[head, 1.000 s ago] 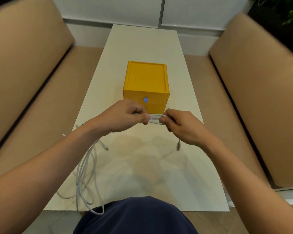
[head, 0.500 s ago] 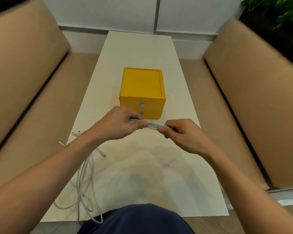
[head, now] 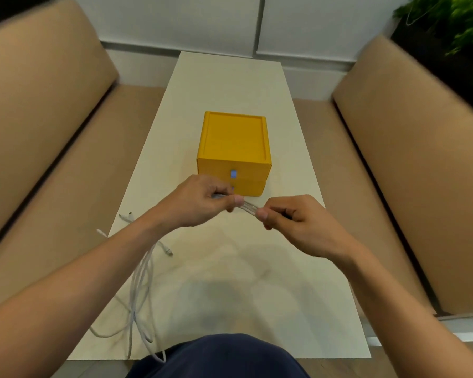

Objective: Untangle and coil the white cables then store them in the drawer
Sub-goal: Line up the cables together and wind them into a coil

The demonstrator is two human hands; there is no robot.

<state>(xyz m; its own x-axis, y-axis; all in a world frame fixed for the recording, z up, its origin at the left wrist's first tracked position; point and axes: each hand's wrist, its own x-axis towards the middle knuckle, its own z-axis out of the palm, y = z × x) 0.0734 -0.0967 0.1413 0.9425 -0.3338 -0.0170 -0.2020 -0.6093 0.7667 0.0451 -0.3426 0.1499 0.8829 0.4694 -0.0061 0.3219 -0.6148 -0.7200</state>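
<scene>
Hands: two, left hand (head: pixel 202 200) and right hand (head: pixel 292 222)
Yellow drawer box (head: pixel 234 143): one, two drawers
White cables (head: pixel 248 207): several, tangled, number unclear
Sofas (head: pixel 33 118): two

We can read no text, brand or number anywhere; the blue tag (head: pixel 233 174) on the yellow box (head: pixel 234 140) looks blank to us.
</scene>
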